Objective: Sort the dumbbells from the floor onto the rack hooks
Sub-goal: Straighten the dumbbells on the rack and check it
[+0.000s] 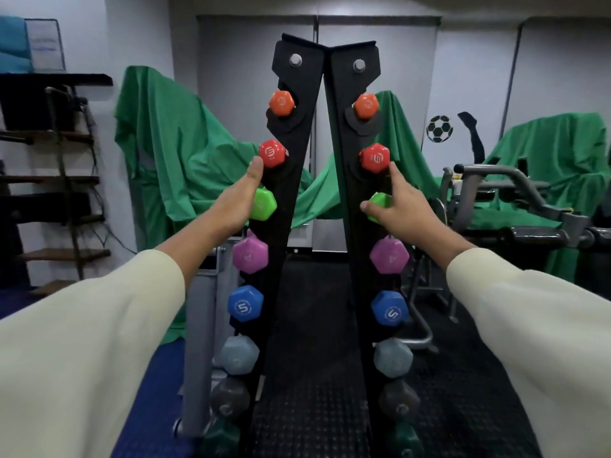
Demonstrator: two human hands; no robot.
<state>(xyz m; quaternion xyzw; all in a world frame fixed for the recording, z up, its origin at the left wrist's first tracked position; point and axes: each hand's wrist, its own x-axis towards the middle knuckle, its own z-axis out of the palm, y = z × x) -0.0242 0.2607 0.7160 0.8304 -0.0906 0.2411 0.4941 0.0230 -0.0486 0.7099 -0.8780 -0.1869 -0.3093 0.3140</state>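
A black A-frame rack (297,180) stands in front of me with a column of coloured dumbbells hung on each side. My left hand (236,201) lies against the left green dumbbell (264,204). Its thumb points up and touches the left red dumbbell (271,153), and its fingers are hidden behind the green head. My right hand (401,209) covers the right green dumbbell (380,203), thumb curled across its head, while the index finger points up and touches the right red dumbbell (374,157). Orange dumbbells (281,103) hang above. Purple, blue, grey and dark ones hang below.
Green cloths (178,143) cover equipment behind the rack. Dark shelves (56,180) line the left wall. A grey exercise machine (515,206) stands at the right. Black rubber matting (314,375) runs under the rack, with blue flooring (155,391) to its left.
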